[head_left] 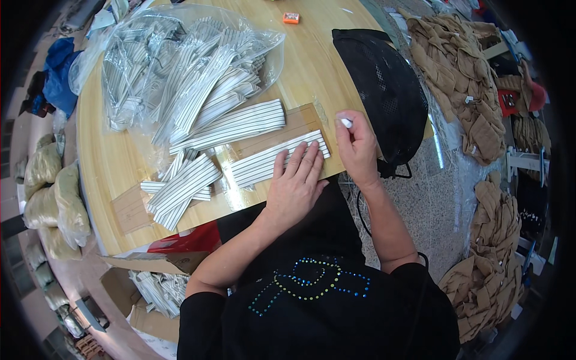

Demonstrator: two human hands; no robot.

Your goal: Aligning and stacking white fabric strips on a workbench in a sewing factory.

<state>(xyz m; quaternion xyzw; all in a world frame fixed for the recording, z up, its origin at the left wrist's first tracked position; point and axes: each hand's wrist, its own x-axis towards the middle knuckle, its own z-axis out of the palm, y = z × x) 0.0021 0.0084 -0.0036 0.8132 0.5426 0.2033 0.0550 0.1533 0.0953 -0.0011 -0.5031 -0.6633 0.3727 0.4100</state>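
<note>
A white strip of dark-striped fabric [252, 163] lies along the near edge of the table, partly over a piece of brown cardboard. My left hand [294, 180] rests flat on it, fingers stretched out and pressing its right half. Just beyond the strip's right end, my right hand [358, 147] is closed around a small white pen-like stick [346, 123]; only its blunt end shows. Behind the strip lies a folded stack of striped fabric [240, 125]. More striped strips [185, 186] are crossed in a loose pile left of my left hand.
A large clear plastic bag [270, 48] full of striped pieces covers the far left of the wooden table [318, 60]. A small orange box [291, 18] sits at the back. A black mesh bag [384, 90] hangs over the right edge. Below left stands an open cardboard box [117, 282].
</note>
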